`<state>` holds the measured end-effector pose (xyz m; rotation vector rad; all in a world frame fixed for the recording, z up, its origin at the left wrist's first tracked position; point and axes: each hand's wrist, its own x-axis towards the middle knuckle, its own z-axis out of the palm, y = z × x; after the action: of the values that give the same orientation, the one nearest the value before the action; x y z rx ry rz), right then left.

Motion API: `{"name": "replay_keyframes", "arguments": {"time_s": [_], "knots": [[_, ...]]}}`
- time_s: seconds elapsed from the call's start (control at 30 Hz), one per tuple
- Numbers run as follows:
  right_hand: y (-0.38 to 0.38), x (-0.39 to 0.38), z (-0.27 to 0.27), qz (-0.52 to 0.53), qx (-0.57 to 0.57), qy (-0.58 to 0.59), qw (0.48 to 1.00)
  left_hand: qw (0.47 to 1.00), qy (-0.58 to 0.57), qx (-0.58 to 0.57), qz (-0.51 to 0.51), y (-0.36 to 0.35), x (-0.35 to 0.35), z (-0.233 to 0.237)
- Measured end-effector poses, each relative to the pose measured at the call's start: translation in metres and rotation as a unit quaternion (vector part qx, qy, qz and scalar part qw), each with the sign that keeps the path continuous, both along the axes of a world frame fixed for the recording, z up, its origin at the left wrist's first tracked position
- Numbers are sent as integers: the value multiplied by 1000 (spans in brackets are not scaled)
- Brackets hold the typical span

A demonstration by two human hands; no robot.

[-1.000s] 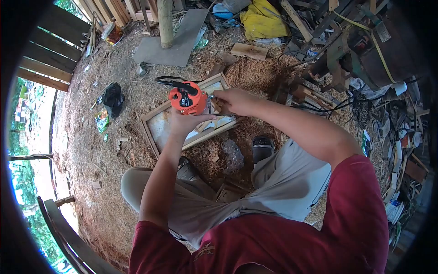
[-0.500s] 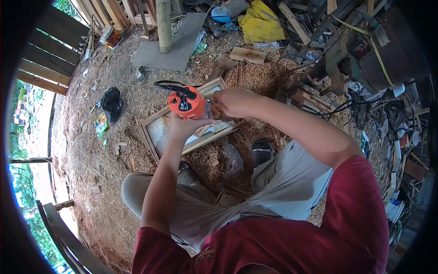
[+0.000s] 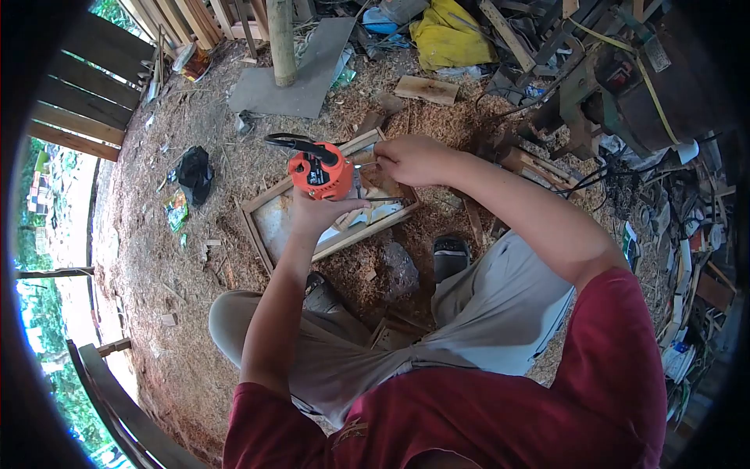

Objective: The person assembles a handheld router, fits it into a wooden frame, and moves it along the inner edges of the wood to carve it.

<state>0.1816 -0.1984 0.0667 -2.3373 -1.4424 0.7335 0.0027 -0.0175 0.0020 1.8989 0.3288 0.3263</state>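
My left hand is wrapped around the lower body of an orange trim router, its black cord arching off the top. The router stands over a shallow wooden frame that lies on the ground with a pale panel inside. Just right of the router, my right hand has its fingers pinched together beside the router's base. A thin metal piece seems to reach from those fingertips toward the base, too small to name. Wood scraps and a whitish piece lie inside the frame, near my left thumb.
Wood shavings cover the ground. A wooden post stands on a grey sheet ahead. A black plastic bag lies to the left. At the right are a heavy machine, cables and piled scraps; a yellow sack lies at the back.
My right hand has shifted slightly right, away from the router, uncovering the thin metal piece and more of the frame's inside. The left hand keeps its hold on the router.
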Motion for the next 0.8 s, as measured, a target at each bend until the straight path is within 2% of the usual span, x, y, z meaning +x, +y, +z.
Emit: {"name": "replay_keyframes", "arguments": {"time_s": [0.4,0.5,0.57,0.7,0.8], "knots": [[-4,6,-11,25,23,73,997,1000,7,18,10,-7,0,10],[-7,16,-23,37,32,139,989,999,37,24,7,-5,-1,8],[-7,18,-34,34,48,134,989,998,46,41,-3,2,0,-5],[-8,11,-24,19,40,128,991,999,30,21,6,-3,-2,4],[-3,4,-21,7,24,76,997,1000,22,8,2,-1,-1,2]]}}
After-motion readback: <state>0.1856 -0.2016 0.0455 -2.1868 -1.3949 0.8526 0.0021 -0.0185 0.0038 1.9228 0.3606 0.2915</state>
